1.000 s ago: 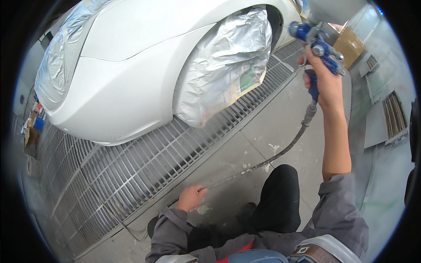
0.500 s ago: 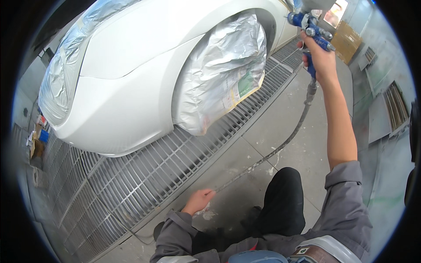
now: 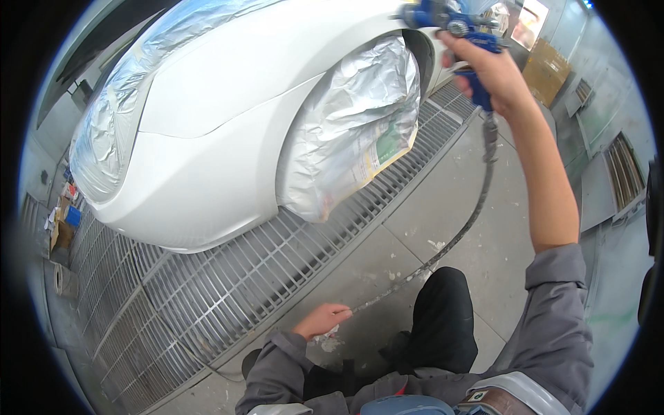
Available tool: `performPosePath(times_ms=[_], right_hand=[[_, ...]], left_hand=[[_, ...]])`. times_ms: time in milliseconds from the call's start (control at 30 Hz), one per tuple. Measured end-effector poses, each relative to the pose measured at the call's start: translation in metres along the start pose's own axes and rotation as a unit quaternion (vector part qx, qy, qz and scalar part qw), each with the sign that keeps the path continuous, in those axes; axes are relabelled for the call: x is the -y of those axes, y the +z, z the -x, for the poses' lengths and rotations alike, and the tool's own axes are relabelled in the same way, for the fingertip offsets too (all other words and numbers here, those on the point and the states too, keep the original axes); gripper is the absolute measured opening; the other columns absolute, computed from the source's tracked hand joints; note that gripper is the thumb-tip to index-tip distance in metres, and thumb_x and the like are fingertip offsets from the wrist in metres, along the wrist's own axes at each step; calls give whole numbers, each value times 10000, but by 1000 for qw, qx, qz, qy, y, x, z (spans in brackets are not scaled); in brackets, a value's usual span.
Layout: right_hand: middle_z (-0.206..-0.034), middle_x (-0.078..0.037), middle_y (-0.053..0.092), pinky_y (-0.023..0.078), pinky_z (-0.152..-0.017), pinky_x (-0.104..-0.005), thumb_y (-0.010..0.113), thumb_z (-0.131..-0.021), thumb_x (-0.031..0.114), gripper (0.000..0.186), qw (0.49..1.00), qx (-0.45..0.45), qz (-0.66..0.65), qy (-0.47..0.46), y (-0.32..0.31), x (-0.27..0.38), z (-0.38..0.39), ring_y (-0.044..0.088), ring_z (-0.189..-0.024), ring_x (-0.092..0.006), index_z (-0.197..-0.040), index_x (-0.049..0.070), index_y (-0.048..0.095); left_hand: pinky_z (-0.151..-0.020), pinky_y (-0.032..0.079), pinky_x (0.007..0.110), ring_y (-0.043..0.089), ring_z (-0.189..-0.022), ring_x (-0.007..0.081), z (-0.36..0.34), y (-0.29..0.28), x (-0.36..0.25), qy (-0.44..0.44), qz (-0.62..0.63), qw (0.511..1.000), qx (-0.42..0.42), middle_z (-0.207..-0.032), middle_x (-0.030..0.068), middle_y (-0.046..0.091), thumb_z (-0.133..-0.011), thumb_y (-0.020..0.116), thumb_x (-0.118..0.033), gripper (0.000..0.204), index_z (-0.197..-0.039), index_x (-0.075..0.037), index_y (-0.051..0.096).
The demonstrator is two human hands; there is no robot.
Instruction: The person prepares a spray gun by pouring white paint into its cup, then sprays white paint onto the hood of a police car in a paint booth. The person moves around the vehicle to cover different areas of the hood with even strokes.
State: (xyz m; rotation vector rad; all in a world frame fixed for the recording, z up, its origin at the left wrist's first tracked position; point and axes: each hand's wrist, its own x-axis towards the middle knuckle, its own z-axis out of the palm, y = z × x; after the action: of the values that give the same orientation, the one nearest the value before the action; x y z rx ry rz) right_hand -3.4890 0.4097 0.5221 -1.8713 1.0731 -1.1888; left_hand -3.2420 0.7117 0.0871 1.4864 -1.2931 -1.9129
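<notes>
blurred spray gun, top cropped, white car cut off

Grey floor with pale splotches — cable lies across its grating.

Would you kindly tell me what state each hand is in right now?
Left hand: closed, holding the hose.
Right hand: closed, holding the blue spray gun.

You have a slatted metal grating across the lower left, and grey, seamed floor flecked with pale spots at centre. At your right edge stands a pale wall with a louvred panel; upper right, brown cardboard sits below a bright rectangle.
</notes>
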Motion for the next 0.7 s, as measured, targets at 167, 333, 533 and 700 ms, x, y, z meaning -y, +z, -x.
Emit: performPosePath(times_ms=[167,333,533,700], right_hand=[[-828,-6,706,459,-460,-236,798,-909,405,370,979,-186,85,26,-78,-24,-33,568,-560,-74,-991,48,745],[-852,-10,695,445,-446,-199,783,-931,399,362,994,-38,99,-10,-16,24,-29,561,-540,-41,-1055,65,715],[-889,-135,702,435,-410,-247,743,-978,280,332,960,263,-89,-28,63,126,-4,557,-490,-132,-1147,8,654],[-846,-81,676,435,-411,-240,721,-997,294,342,977,203,-59,34,36,101,-50,563,-495,-123,-1210,35,652]], left_hand=[[-539,533,302,567,-681,101,12,-2,-19,-14,77,997,17,-853,15,587,-1075,597,-355,374,-1241,-43,719],[-536,522,289,558,-667,96,9,-2,-18,-29,78,995,50,-868,14,597,-1071,606,-346,372,-1234,-31,719],[-530,503,285,580,-622,97,7,2,-48,-34,24,995,86,-899,18,622,-1054,632,-318,371,-1274,-28,707],[-539,501,281,578,-653,93,9,0,-50,-12,41,994,103,-883,9,624,-1057,616,-325,409,-1328,-24,674]])
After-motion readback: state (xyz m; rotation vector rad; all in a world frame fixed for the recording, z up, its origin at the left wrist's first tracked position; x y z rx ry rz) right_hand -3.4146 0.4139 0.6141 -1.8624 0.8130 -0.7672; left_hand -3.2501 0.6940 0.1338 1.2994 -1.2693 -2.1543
